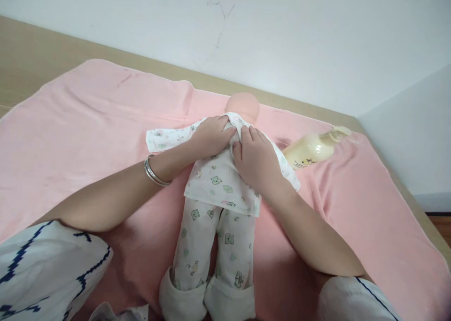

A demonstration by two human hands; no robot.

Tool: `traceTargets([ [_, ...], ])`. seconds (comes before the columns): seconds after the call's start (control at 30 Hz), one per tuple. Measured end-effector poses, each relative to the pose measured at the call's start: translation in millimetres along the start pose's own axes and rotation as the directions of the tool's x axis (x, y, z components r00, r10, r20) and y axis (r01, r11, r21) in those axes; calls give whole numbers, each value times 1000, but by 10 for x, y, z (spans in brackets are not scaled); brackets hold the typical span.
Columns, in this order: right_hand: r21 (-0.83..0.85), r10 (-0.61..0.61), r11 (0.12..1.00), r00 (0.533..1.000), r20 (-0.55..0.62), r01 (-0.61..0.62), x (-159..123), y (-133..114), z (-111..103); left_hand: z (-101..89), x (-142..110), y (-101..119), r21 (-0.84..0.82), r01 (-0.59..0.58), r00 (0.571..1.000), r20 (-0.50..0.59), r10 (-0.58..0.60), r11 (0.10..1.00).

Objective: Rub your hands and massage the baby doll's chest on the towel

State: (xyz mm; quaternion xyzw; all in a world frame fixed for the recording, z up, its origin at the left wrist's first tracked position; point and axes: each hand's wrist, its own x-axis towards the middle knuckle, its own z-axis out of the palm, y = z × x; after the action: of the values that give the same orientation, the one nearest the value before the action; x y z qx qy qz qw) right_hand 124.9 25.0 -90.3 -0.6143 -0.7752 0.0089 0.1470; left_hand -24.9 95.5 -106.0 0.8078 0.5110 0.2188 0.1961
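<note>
A baby doll lies on a pink blanket, its bald head away from me. It wears a white long-sleeved shirt with small animal prints and matching trousers. Near the collar, my left hand has its thumb and fingers closed on the shirt cloth. Beside it, my right hand rests over the upper shirt with its fingers curled on the fabric. A fold of cloth stands between both hands. The doll's left-side sleeve stretches outward; the other is partly hidden by my right hand.
A pale yellow pump bottle lies tilted on the blanket to the right of the doll. Beyond the blanket are a wooden tabletop edge and a white wall. White printed cloth shows at the bottom edge.
</note>
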Motion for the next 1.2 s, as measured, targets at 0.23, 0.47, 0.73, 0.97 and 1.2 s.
traceTargets([
  [0.23,189,85,977,994,63,-96,260,301,73,75,-214,157,129,-68,992,-94,81,989],
  [0.47,108,58,992,997,40,-62,190,235,69,-3,-139,130,54,-37,999,-20,38,998],
  [0.73,106,28,994,998,57,-34,125,129,10,119,-49,-22,39,8,991,-132,-3,999],
  [0.97,207,124,971,992,2,-122,283,401,124,154,-86,-15,-14,4,987,-164,-6,1000],
  [1.2,209,121,971,993,-16,-115,236,362,144,147,-80,-22,-8,12,989,-151,-13,1000],
])
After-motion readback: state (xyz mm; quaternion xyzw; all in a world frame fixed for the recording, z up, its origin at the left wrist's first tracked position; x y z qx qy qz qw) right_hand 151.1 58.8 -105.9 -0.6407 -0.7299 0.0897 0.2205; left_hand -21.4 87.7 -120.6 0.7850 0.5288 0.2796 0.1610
